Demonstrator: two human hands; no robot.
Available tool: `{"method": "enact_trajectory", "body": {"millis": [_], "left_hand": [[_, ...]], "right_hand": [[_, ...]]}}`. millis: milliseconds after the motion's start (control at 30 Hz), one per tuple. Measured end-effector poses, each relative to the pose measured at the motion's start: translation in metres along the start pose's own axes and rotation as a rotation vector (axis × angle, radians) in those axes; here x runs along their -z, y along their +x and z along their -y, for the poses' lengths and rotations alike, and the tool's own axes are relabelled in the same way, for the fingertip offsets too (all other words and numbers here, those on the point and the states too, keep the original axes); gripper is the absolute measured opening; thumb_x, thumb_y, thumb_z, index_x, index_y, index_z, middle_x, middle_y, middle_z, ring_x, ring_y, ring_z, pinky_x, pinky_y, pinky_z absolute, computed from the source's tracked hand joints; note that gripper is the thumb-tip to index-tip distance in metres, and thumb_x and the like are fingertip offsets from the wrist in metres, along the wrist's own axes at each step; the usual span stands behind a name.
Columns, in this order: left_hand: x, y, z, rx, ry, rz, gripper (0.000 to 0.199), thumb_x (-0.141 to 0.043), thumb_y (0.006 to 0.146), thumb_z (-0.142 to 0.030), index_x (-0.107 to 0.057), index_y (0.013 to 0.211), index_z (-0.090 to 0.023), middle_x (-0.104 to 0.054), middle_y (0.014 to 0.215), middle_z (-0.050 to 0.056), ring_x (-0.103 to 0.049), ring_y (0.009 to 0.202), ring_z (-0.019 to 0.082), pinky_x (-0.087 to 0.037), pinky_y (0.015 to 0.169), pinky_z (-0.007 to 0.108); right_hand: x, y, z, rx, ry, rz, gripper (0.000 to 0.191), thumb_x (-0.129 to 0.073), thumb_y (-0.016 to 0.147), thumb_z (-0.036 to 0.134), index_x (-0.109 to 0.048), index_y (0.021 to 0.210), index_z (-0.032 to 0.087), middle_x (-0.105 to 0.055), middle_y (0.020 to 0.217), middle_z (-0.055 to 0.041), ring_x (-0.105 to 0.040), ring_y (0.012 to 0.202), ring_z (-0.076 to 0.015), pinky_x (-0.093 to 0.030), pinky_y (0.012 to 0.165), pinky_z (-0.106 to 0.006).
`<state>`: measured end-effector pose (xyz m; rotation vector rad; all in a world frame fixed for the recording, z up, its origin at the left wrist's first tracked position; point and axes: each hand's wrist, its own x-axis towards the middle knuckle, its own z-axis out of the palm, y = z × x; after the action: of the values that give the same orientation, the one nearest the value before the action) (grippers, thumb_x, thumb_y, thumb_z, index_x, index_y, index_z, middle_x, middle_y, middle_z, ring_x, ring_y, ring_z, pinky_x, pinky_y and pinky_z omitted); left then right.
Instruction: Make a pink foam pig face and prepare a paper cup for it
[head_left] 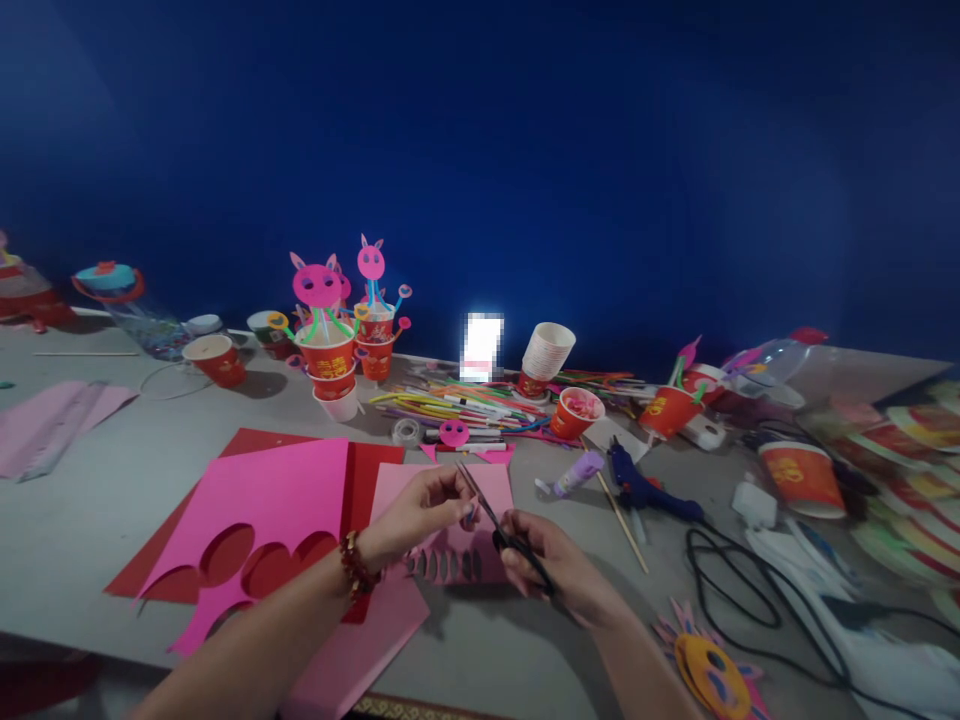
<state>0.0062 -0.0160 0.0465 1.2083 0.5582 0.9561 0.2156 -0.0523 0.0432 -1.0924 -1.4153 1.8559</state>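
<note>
My right hand [546, 560] is closed round the black handles of a pair of scissors [484, 503], whose blades point up and to the left. My left hand [427, 512] pinches a small pink piece [474, 508] beside the blades. Both hands are above a light pink sheet [390, 482] with a row of several narrow cut-out holes. Left of them, a bright pink sheet [300, 490] with large round cut-outs lies on red paper [244, 450].
Behind the hands are markers [487, 408], a pink face cutout [454, 432] and a red cup [576, 415]. Cup figures [326, 365] stand at back left. On the right are a purple glue bottle [579, 474], a blue glue gun [645, 488] and a black cable [739, 605].
</note>
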Motion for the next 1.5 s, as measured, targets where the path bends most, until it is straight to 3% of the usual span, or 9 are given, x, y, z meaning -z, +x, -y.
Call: {"method": "enact_trajectory", "body": {"millis": [633, 1133, 1267, 1433, 1500], "left_hand": [[0.001, 0.000, -0.005, 0.042, 0.003, 0.022, 0.027, -0.072, 0.081, -0.037, -0.057, 0.074, -0.016, -0.062, 0.075, 0.003, -0.059, 0.069, 0.014, -0.045, 0.066, 0.026], [0.001, -0.001, -0.006, 0.054, 0.020, 0.008, 0.027, -0.072, 0.081, -0.037, -0.058, 0.075, -0.015, -0.062, 0.073, 0.004, -0.058, 0.068, 0.014, -0.044, 0.064, 0.024], [-0.002, -0.001, -0.005, 0.062, 0.017, -0.015, 0.026, -0.072, 0.081, -0.037, -0.058, 0.076, -0.015, -0.062, 0.072, 0.003, -0.057, 0.066, 0.013, -0.045, 0.065, 0.025], [-0.009, -0.002, 0.001, 0.126, 0.025, -0.094, 0.027, -0.071, 0.080, -0.039, -0.057, 0.076, -0.017, -0.060, 0.067, 0.000, -0.058, 0.061, 0.013, -0.045, 0.063, 0.025], [-0.009, -0.002, 0.005, 0.141, 0.020, -0.099, 0.029, -0.072, 0.079, -0.040, -0.055, 0.075, -0.017, -0.059, 0.066, -0.001, -0.057, 0.060, 0.012, -0.045, 0.061, 0.025]], "right_hand": [[0.001, 0.000, 0.003, -0.040, -0.054, 0.004, 0.060, -0.072, 0.065, 0.072, -0.038, 0.075, 0.023, -0.047, 0.048, 0.0104, -0.029, 0.037, -0.0034, -0.019, 0.035, -0.016], [0.001, 0.003, -0.002, -0.004, -0.031, -0.040, 0.061, -0.078, 0.061, 0.066, -0.034, 0.067, 0.023, -0.038, 0.049, 0.0122, -0.033, 0.037, -0.0030, -0.022, 0.036, -0.016], [0.004, 0.006, -0.001, 0.055, 0.004, -0.137, 0.059, -0.077, 0.062, 0.066, -0.037, 0.071, 0.024, -0.041, 0.052, 0.0116, -0.037, 0.037, -0.0047, -0.028, 0.037, -0.017], [0.017, 0.005, 0.007, 0.240, -0.152, -0.487, 0.045, -0.082, 0.064, 0.048, -0.045, 0.076, 0.024, -0.057, 0.066, 0.0040, -0.053, 0.056, -0.0120, -0.043, 0.054, -0.024], [0.023, -0.004, 0.006, 0.241, -0.314, -0.590, 0.038, -0.078, 0.068, 0.044, -0.049, 0.081, 0.024, -0.062, 0.073, 0.0007, -0.054, 0.058, -0.0139, -0.043, 0.056, -0.026]]}}
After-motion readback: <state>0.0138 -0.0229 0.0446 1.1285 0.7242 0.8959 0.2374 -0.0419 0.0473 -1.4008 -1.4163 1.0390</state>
